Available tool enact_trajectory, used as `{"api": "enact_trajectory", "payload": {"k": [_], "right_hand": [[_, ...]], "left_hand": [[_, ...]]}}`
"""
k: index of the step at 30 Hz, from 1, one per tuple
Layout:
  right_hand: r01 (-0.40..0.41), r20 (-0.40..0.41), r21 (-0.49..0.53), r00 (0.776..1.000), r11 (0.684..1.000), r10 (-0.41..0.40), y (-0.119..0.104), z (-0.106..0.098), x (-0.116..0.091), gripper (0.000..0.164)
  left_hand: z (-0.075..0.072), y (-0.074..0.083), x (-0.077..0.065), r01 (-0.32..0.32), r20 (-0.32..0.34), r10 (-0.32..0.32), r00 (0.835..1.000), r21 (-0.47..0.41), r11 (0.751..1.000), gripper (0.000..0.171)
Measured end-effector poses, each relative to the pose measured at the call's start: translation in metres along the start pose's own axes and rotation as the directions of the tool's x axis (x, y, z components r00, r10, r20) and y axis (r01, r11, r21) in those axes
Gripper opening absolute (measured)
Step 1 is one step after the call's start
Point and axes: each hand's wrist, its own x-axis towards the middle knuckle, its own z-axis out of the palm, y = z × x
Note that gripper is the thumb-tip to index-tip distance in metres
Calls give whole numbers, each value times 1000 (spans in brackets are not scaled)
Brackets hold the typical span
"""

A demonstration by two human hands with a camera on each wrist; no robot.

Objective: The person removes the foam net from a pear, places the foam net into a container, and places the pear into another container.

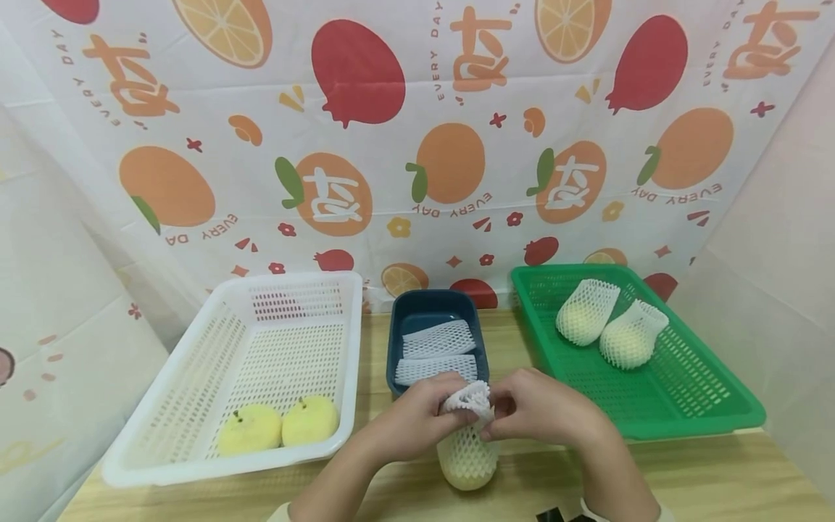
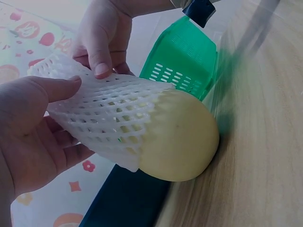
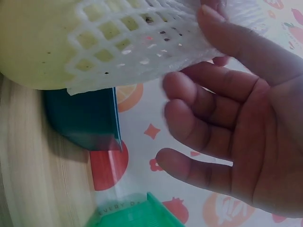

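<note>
from my remote seat i see the left hand (image 1: pixel 424 417) pinching a white foam net (image 2: pixel 109 109) between thumb and fingers near its gathered upper end. the right hand (image 1: pixel 544 406) pinches the net's other side with thumb and forefinger, its remaining fingers apart and loosely bent. between them the net sleeves a round yellow fruit (image 2: pixel 182 137), whose bare bottom sticks out just at the wooden table (image 1: pixel 404 500). just behind i find a dark blue tray (image 1: pixel 430 304) with two flat nets (image 1: pixel 438 338) inside. to my left, a white basket (image 1: pixel 300 348) holds two bare fruits (image 1: pixel 310 420); to my right, a green basket (image 1: pixel 607 391) holds two netted fruits (image 1: pixel 629 341).
</note>
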Motion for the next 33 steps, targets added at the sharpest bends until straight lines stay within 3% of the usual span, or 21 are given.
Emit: {"api": "enact_trajectory", "payload": {"k": [5, 10, 14, 24, 33], "right_hand": [[-6, -5, -10, 1000, 1000, 5, 1, 0, 0, 22], [-25, -6, -8, 1000, 1000, 25, 2, 0, 0, 22], [-45, -5, -10, 999, 999, 45, 2, -1, 0, 21], [-5, -9, -16, 1000, 1000, 5, 0, 0, 1, 23], [-48, -26, 0, 998, 999, 48, -1, -1, 0, 18]], "left_hand": [[-1, 1, 0, 51, -5, -52, 999, -27, 998, 20], [-5, -1, -1, 92, 14, -93, 996, 15, 996, 32], [-5, -4, -1, 108, 38, -110, 993, 51, 993, 32], [-4, -4, -1, 112, 28, -113, 993, 18, 994, 30], [-5, 1, 0, 106, -13, -106, 994, -41, 994, 27]]}}
